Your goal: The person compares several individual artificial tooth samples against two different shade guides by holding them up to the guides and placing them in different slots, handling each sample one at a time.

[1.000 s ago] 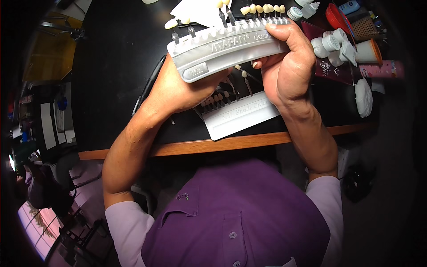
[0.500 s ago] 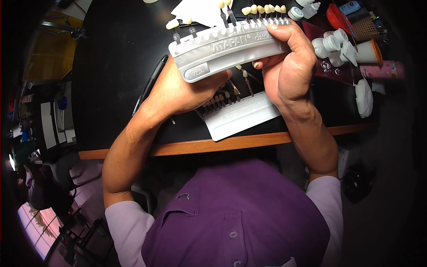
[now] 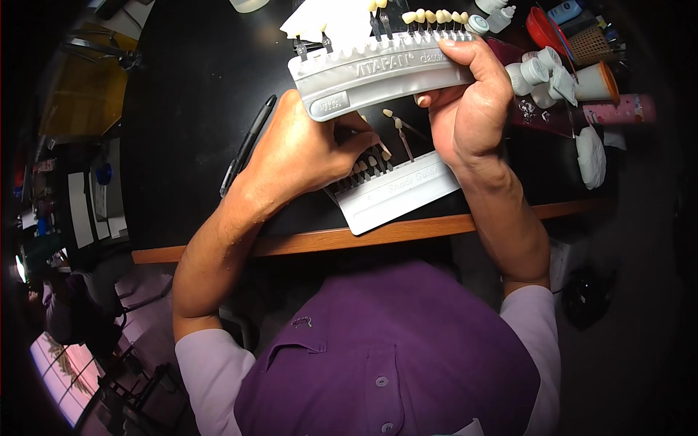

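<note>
A grey, curved tooth shade guide point(image 3: 389, 73) is held up by its right end in my right hand point(image 3: 480, 102), thumb on the front face and fingers behind. Tooth-coloured tabs stand along its top, with gaps between groups. Below it, a white shade guide point(image 3: 396, 196) lies tilted on the desk, with several tabs on slim holders along its far edge. My left hand point(image 3: 305, 145) is over that guide's left part, thumb and fingers pinched around a slim shade tab point(image 3: 384, 148); the fingertips are partly hidden. Another tab point(image 3: 400, 129) sticks up to its right.
A black pen point(image 3: 249, 145) lies left of my left hand. White paper point(image 3: 331, 22) is behind the grey guide. At the right are white bottles point(image 3: 533, 71), a red bowl point(image 3: 547, 33), an orange-rimmed cup point(image 3: 598, 81) and a pink cylinder point(image 3: 622, 109). The desk's wooden edge point(image 3: 407, 230) runs nearby.
The grey guide's left end has moved up and slightly right. My left hand has shifted a little right, its pinched thumb and fingers now showing more clearly over the white guide.
</note>
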`<state>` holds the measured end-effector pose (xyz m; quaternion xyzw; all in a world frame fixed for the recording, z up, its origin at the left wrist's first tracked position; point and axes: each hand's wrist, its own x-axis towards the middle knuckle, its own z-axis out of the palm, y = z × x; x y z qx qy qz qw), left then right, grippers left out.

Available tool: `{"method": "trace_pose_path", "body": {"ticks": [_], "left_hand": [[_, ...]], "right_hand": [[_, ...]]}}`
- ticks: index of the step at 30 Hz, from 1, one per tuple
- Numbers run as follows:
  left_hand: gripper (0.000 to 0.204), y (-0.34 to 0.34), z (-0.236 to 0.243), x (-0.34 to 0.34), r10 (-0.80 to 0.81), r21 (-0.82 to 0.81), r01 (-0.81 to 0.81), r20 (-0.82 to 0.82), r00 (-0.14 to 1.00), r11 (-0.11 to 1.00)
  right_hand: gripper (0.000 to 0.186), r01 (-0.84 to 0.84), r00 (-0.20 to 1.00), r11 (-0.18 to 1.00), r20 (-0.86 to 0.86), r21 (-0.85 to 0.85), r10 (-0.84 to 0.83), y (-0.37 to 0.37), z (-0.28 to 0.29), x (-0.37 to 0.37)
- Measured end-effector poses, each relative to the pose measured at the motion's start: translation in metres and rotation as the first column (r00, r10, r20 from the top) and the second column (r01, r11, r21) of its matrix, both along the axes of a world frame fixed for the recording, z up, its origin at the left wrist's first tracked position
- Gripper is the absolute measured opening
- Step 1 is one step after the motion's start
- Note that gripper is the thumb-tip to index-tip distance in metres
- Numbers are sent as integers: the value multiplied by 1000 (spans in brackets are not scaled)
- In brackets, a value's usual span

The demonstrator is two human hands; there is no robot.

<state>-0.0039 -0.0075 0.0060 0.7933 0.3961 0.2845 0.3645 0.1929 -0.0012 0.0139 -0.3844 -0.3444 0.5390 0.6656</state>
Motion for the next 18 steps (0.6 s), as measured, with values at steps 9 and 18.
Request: {"method": "trace_pose_path", "body": {"ticks": [9,18], "left_hand": [[40,-3,14,-7,-57,-6,57,-205,977,998],[60,-20,17,-3,-12,152,80,-401,916,985]], "right_hand": [[20,7,1000,1000,18,6,-7,1,-1,2],[20,32,999,999,10,-2,-32,2,0,2]]}}
